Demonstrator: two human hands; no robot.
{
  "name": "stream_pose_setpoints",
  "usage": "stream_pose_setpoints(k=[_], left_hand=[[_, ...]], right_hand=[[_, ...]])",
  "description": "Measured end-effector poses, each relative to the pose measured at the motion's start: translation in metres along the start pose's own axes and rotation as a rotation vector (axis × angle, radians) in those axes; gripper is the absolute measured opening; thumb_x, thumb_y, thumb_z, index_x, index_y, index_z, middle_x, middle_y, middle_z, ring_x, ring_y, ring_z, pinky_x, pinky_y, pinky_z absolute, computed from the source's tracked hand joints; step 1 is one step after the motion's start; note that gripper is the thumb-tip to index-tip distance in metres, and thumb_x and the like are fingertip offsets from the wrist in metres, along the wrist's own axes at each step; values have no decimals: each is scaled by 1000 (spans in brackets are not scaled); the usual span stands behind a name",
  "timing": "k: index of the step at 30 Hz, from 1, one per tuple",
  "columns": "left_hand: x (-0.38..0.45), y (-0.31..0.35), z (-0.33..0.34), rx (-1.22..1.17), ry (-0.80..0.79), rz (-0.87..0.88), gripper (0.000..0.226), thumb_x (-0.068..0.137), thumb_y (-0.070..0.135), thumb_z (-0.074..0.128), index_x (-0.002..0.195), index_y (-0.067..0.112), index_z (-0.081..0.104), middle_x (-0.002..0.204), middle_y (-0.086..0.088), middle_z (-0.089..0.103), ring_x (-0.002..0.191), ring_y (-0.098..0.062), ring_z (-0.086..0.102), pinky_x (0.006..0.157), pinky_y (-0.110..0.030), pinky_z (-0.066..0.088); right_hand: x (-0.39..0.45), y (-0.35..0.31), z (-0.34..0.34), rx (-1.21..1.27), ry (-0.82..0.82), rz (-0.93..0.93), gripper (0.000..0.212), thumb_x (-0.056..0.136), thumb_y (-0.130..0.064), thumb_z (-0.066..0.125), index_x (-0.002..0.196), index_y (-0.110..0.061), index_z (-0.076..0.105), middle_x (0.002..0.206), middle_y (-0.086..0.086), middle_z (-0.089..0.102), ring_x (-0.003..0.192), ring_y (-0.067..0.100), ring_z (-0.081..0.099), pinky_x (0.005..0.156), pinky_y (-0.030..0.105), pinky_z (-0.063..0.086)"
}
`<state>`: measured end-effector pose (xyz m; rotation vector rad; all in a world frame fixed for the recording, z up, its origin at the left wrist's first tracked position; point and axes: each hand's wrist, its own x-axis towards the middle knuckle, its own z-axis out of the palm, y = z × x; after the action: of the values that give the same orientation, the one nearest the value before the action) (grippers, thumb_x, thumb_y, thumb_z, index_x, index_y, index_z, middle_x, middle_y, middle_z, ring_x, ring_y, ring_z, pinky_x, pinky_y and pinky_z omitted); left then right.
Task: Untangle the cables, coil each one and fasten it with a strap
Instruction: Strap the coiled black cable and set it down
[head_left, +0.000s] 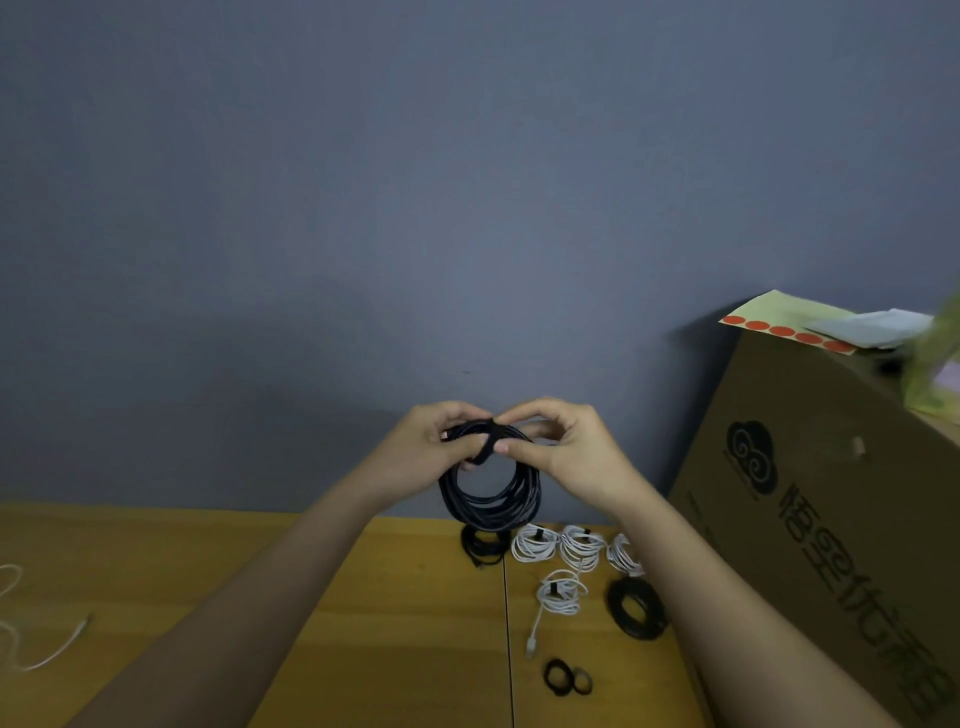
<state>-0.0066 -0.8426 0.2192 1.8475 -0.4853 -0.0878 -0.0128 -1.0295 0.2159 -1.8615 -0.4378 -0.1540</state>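
Fastening looks like the step in hand: the person holds a black cable coil (491, 488) up in front of the wall, above the far edge of the wooden table (405, 623), w/ both hands together at the coil's top. The left hand (426, 447) grips the bundled loops from the left side; the right hand (566, 447) pinches a black strap (488, 447) that wraps over the loops, thumb and forefinger closed on it. Rest of the coil hangs free below the hands, roughly round.

Judgement on doing it well: the left hand should keep the loops squeezed tight so none slips out while the right pulls the strap snug and presses its end down onto itself. Strap should sit square across all strands, not diagonal. Whether the strap end is already stuck down can't be told; fingers hide it.

On the table beneath, done coils lie near each other: a black one (483, 548), white coils (582, 551) in a row, another white coil (561, 595) w/ its plug trailing, another black coil (636, 608). Spare strap loops (566, 678) lie nearer the person. A loose white cable (31, 639) at far left still looks uncoiled. Cardboard box (831, 519) stands at right.
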Motion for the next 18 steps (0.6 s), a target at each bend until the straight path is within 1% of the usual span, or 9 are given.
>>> stream_pose_setpoints(k=[2, 5, 7, 9, 11, 12, 14, 16, 18], left_hand=[[-2, 0, -2, -47, -41, 4, 18, 93, 8, 58, 108, 16, 64, 95, 1, 69, 76, -4, 66, 72, -16, 51], [-2, 1, -5, -73, -93, -17, 20, 93, 14, 59, 112, 20, 64, 107, 1, 69, 94, -8, 68, 86, -21, 53], [-1, 0, -5, 1, -91, -18, 22, 89, 20, 66, 110, 24, 64, 110, 11, 68, 101, 1, 63, 91, -17, 48], [1, -3, -4, 118, -42, 1, 23, 87, 21, 70, 108, 25, 64, 108, 12, 68, 102, 2, 61, 92, -20, 47], [2, -4, -2, 275, 6, 46, 19, 87, 22, 69, 105, 23, 63, 102, 11, 68, 95, 4, 61, 85, -23, 49], [2, -3, -1, 352, 22, 71, 17, 88, 22, 68, 104, 23, 62, 98, 12, 67, 87, 9, 60, 78, -19, 48], [1, 1, 0, 479, 55, 109, 16, 89, 24, 67, 103, 22, 60, 90, 15, 61, 67, 16, 53, 60, -10, 38], [1, 4, 1, 548, 100, 104, 21, 88, 29, 68, 104, 22, 57, 84, 14, 58, 56, 10, 50, 51, -13, 35], [2, 3, 1, 540, 136, 54, 29, 85, 34, 70, 107, 24, 53, 84, 10, 62, 56, 5, 52, 49, -15, 37]], right_hand=[[1, -1, -4, -44, -4, -38, 21, 74, -4, 78, 91, -17, 72, 99, 2, 72, 91, 13, 69, 91, 29, 53], [3, -2, -7, -128, -14, -74, 20, 77, 0, 76, 93, -11, 74, 98, 0, 70, 90, 11, 67, 89, 27, 53], [3, -2, -6, -185, -14, -97, 20, 78, -2, 76, 94, -13, 74, 97, -3, 69, 90, 9, 66, 89, 24, 52], [3, -2, -4, -204, -3, -95, 21, 78, -4, 75, 95, -16, 74, 98, -3, 68, 91, 8, 65, 88, 24, 52], [3, -1, 0, -206, 9, -76, 21, 79, -5, 75, 95, -17, 74, 98, -1, 69, 91, 11, 66, 87, 28, 53], [2, 0, 1, -203, 16, -67, 21, 79, -5, 75, 95, -18, 73, 97, 0, 70, 91, 12, 66, 86, 30, 54], [1, 0, 3, -180, 38, -68, 23, 79, -5, 75, 92, -23, 72, 96, -1, 71, 90, 12, 67, 86, 30, 54], [-2, 0, 4, -142, 73, -77, 26, 80, -3, 74, 90, -28, 72, 96, -4, 72, 90, 9, 68, 86, 26, 54], [-5, 1, 5, -102, 95, -80, 29, 80, -2, 73, 88, -29, 71, 94, -7, 72, 89, 6, 68, 85, 21, 53]])
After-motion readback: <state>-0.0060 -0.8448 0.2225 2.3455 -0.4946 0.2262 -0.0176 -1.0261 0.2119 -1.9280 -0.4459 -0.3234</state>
